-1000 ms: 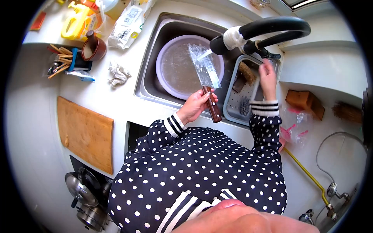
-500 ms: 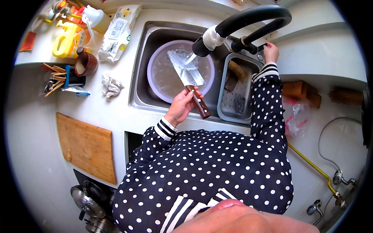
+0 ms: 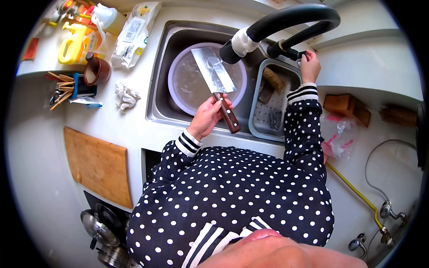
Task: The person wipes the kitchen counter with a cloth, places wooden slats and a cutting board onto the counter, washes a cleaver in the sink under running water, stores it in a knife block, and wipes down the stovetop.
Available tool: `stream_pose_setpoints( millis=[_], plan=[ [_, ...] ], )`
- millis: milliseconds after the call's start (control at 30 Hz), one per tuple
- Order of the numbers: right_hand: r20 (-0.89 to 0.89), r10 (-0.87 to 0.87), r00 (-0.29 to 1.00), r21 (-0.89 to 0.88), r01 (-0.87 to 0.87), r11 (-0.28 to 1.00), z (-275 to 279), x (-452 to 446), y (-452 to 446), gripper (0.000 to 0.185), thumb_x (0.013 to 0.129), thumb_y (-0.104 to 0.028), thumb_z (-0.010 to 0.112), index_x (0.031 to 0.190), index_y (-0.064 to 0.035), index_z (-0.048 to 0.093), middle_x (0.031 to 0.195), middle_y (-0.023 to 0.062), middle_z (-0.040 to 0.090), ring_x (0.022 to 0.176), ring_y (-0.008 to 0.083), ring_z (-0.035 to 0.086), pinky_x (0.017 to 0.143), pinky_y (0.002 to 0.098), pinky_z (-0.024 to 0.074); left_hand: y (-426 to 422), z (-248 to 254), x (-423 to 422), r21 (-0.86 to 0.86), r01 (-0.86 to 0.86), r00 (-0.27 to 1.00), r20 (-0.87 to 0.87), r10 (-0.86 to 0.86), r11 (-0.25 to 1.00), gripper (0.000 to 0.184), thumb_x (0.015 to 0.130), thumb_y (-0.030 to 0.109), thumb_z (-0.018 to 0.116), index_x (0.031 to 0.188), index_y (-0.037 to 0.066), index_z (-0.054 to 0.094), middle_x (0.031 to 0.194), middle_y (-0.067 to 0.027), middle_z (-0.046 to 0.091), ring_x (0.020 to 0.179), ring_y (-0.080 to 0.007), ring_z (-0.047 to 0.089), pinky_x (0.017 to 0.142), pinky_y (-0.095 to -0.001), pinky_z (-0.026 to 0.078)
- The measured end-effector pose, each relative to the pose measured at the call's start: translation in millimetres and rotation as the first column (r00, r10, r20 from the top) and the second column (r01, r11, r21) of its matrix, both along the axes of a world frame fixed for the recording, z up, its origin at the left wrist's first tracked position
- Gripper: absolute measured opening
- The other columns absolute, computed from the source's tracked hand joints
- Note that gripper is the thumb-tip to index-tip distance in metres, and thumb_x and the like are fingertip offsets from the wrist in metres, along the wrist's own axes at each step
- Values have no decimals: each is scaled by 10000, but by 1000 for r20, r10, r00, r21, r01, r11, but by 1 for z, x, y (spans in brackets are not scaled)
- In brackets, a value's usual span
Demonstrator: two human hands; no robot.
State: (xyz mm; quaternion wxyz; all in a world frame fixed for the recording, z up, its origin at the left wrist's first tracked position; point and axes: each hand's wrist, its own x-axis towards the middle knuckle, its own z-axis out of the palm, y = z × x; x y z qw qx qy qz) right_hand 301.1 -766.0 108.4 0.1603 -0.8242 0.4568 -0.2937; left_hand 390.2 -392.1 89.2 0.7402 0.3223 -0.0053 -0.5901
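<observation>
My left hand [image 3: 208,117] is closed around the brown riveted handle of a cleaver [image 3: 212,67]. The cleaver's broad, wet blade lies over a pale purple basin [image 3: 171,89] of cloudy water, just under the spout of the black faucet [image 3: 286,20]. White wrapping [image 3: 245,41] surrounds part of the spout. At the faucet's base, my right hand [image 3: 310,67] has its fingers closed on the lever [image 3: 302,54], which they partly cover. Little water shows at the spout.
The steel sink [image 3: 156,96] also holds a grey strainer tray [image 3: 252,117] with a brown roll-like piece and a scouring pad. Left of it are a wipes pack [image 3: 134,35], a yellow bottle [image 3: 71,44], crumpled tissue [image 3: 127,96], a chopstick holder [image 3: 80,87] and a cutting board [image 3: 96,165].
The strong stream striking the blade has dwindled to little or nothing. My right hand has turned at the lever, with its back now more visible. My left hand keeps hold of the cleaver.
</observation>
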Motion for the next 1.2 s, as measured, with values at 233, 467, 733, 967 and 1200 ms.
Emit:
stream_pose_setpoints(
  millis=[233,467,733,967,1200],
  plan=[
    [-399,185,898,-134,-257,957,26,0,63,452,745,-116,606,1163,-12,469,1164,222,495,1017,323,522,866,394,411,-5,3,1,-32,-37,994,-108,33,999,298,916,212,441,1140,16,419,1030,-88,529,1001,-185,523,872,-327,424],
    [230,769,596,512,-747,425,67,-13,230,491,654,30,667,1115,-74,536,1112,92,474,932,234,540,795,293,456,-1,13,-3,-27,-100,975,-202,92,995,250,916,210,438,1085,29,473,1031,-84,546,977,-168,534,875,-324,429],
    [490,690,533,346,-845,407,61,-16,254,297,719,-4,657,1003,-23,573,1079,121,578,961,228,577,824,297,458,1,23,-28,-63,-125,948,-302,100,990,221,900,287,478,1015,103,522,956,6,563,854,-104,539,707,-280,442],
    [657,507,557,296,-810,506,88,-13,260,240,774,31,603,1005,-13,556,1042,133,601,883,155,593,730,249,487,24,49,-28,43,-59,997,-46,61,997,315,898,282,477,1137,78,495,1071,-69,580,982,-163,551,830,-316,435],
    [597,478,644,270,-723,636,149,-7,274,186,806,-48,603,983,-9,562,908,63,637,626,75,560,548,183,472,87,33,11,236,-191,951,286,120,953,257,852,182,556,1089,88,526,978,-37,614,845,-86,565,720,-210,424]
  ],
)
